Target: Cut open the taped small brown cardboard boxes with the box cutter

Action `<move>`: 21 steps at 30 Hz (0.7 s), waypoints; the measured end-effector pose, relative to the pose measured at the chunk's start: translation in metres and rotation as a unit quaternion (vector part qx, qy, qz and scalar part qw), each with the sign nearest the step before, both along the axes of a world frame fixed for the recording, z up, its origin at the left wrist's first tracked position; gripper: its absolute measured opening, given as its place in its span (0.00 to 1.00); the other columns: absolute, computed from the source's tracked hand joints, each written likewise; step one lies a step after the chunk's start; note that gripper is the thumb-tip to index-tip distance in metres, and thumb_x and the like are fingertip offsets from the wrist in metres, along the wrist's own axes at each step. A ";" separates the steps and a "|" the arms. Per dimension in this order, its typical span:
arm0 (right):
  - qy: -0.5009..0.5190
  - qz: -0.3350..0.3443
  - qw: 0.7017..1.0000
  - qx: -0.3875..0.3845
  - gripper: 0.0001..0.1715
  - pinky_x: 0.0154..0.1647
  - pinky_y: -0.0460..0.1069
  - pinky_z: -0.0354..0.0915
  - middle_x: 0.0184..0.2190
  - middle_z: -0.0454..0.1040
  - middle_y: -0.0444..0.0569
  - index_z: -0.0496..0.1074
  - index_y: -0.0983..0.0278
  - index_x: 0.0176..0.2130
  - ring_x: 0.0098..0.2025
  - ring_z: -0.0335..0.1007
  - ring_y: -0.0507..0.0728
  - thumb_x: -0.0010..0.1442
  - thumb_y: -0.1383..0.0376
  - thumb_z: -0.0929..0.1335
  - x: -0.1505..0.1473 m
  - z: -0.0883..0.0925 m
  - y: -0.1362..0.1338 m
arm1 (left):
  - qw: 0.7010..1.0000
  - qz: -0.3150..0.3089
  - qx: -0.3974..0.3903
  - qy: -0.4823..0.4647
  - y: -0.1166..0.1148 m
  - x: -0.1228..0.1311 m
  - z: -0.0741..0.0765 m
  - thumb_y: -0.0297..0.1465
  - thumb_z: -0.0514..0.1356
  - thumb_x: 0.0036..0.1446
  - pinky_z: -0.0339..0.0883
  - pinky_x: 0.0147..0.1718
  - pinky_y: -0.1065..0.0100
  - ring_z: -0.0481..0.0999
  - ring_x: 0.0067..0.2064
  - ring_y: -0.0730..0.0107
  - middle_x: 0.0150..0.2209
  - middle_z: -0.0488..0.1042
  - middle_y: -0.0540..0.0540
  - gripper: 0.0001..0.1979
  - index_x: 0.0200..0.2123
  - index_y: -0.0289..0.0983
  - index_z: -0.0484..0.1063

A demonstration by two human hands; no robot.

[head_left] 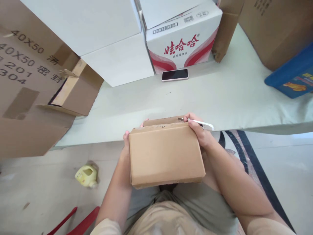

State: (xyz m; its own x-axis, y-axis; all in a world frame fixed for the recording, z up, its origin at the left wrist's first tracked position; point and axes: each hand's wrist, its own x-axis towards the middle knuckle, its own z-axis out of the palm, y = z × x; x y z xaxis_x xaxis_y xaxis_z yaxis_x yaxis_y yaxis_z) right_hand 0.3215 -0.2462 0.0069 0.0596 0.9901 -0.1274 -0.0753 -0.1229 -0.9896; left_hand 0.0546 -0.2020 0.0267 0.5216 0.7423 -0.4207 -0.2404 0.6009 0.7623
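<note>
A brown cardboard box is held tilted over my lap at the table's front edge, its broad plain side facing up. My left hand grips the box's left side, with most of its fingers hidden behind the cardboard. On the upper right corner, my right hand holds the box and, between its fingers, a white-handled cutter. The cutter's dark tip lies over the box's far edge, beside a raised flap.
The table bears a phone, a white and red carton, white boxes and a blue container. Large cardboard boxes stand left and right. A yellow jug is on the floor.
</note>
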 end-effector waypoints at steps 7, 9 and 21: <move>0.027 -0.013 1.000 -0.009 0.27 0.28 0.49 0.53 0.28 0.57 0.41 0.60 0.58 0.38 0.28 0.53 0.53 0.58 0.39 0.64 -0.002 -0.002 0.000 | 1.000 -0.013 -0.002 0.019 0.020 -0.002 -0.004 0.66 0.64 0.43 0.64 0.61 0.48 0.72 0.62 0.36 0.62 0.75 0.43 0.55 0.71 0.50 0.57; 0.040 -0.015 0.999 -0.013 0.27 0.28 0.49 0.53 0.29 0.58 0.41 0.59 0.58 0.39 0.28 0.54 0.53 0.57 0.39 0.64 -0.002 -0.002 0.000 | 1.000 -0.007 0.008 0.011 0.023 -0.002 -0.003 0.65 0.65 0.41 0.63 0.62 0.47 0.72 0.63 0.36 0.60 0.76 0.42 0.57 0.71 0.48 0.58; 0.055 -0.005 0.998 -0.037 0.35 0.29 0.51 0.60 0.32 0.69 0.44 0.62 0.57 0.51 0.29 0.63 0.56 0.55 0.37 0.66 -0.002 0.002 0.000 | 0.999 0.034 -0.017 0.017 0.011 -0.002 0.000 0.65 0.56 0.52 0.68 0.59 0.50 0.73 0.62 0.39 0.57 0.80 0.46 0.44 0.66 0.48 0.66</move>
State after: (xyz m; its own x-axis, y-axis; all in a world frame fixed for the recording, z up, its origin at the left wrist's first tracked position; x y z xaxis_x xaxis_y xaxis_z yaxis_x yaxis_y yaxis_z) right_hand 0.3190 -0.2464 0.0092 0.0502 0.9770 -0.2074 -0.1843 -0.1950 -0.9633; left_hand 0.0522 -0.1911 0.0267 0.4549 0.7611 -0.4624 -0.2568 0.6093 0.7502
